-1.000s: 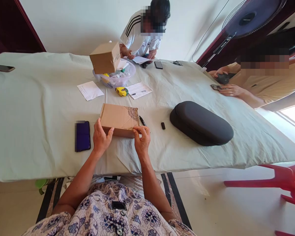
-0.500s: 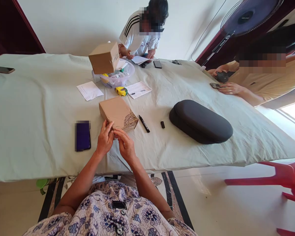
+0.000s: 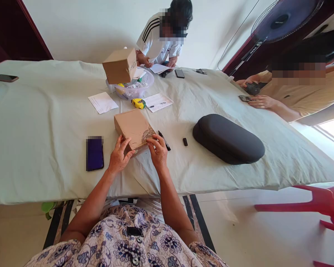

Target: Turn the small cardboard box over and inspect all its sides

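Observation:
A small brown cardboard box [image 3: 132, 126] lies on the cloth in front of me, with scribbled dark lines on its near right corner. My left hand [image 3: 119, 154] grips its near left edge, fingers on the top and thumb against the front side. At the near right corner, my right hand [image 3: 158, 150] pinches the edge; its fingertips partly hide the front face. Just right of that hand lies an uncapped black marker [image 3: 164, 141]. Its black cap [image 3: 185, 142] rests farther right. To the left of my left hand is a dark phone [image 3: 94, 154].
A black oval case [image 3: 228, 139] lies to the right. Beyond the box are a yellow tape measure [image 3: 138, 103], paper sheets [image 3: 102, 102] and a plastic basin [image 3: 149, 83] with a larger carton [image 3: 119, 66] on it. Two people sit at the far and right sides.
My right hand has moved right along the box's near edge, from beside my left hand to the scribbled corner. My left hand stays at the near left edge, its thumb now spread out.

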### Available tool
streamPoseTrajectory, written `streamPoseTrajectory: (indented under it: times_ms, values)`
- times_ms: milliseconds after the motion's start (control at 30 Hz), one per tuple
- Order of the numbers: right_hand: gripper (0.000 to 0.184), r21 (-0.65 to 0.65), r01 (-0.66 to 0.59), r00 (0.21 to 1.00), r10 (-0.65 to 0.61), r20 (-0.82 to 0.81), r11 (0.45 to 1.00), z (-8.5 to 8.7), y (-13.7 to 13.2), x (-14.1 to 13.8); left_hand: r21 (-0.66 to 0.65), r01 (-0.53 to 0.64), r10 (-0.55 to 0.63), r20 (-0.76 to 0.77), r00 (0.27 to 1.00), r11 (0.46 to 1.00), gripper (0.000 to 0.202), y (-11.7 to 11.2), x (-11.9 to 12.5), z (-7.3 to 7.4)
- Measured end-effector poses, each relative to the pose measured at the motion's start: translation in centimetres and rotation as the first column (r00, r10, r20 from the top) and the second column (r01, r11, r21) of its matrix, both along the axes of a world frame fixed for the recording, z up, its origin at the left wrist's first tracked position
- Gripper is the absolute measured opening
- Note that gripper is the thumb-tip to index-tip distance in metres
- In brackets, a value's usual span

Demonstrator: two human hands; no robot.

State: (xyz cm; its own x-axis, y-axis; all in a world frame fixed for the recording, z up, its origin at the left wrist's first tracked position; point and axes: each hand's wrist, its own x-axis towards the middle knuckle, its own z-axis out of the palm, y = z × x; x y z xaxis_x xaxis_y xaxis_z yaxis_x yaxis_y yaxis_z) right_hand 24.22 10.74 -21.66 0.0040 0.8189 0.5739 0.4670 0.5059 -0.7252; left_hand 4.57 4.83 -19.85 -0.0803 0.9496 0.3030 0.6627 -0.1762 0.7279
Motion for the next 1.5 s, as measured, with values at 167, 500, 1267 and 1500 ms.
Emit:
streamPoseTrajectory:
  times_ms: [167,500,1267,1500]
  values:
    - [0.022,-0.012,0.144,0.989,-0.144,-0.044,0.99,0.1,1.5,1.7,0.007,0.029,-0.029,-0.004,1.0,1.0,0.047,0.5,-1.1,-0.1]
    - [0.023,-0.154,-0.011,0.968,-0.028,-0.248,0.988,-0.1,-0.1,-0.6,0.012,0.03,-0.032,0.124,0.992,0.999,0.049,1.6,-3.2,0.2]
    - [0.028,-0.34,0.083,0.974,-0.004,0.226,0.937,-4.9,-0.5,-0.5,-0.022,-0.12,0.121,0.272,0.955,0.993,0.062,2.3,-2.0,-2.8]
    - [0.033,-0.317,0.073,0.98,-0.009,0.198,0.946,-5.1,-0.7,-0.5,-0.086,-0.2,0.212,0.188,0.959,0.976,0.062,2.1,-1.1,-4.0]
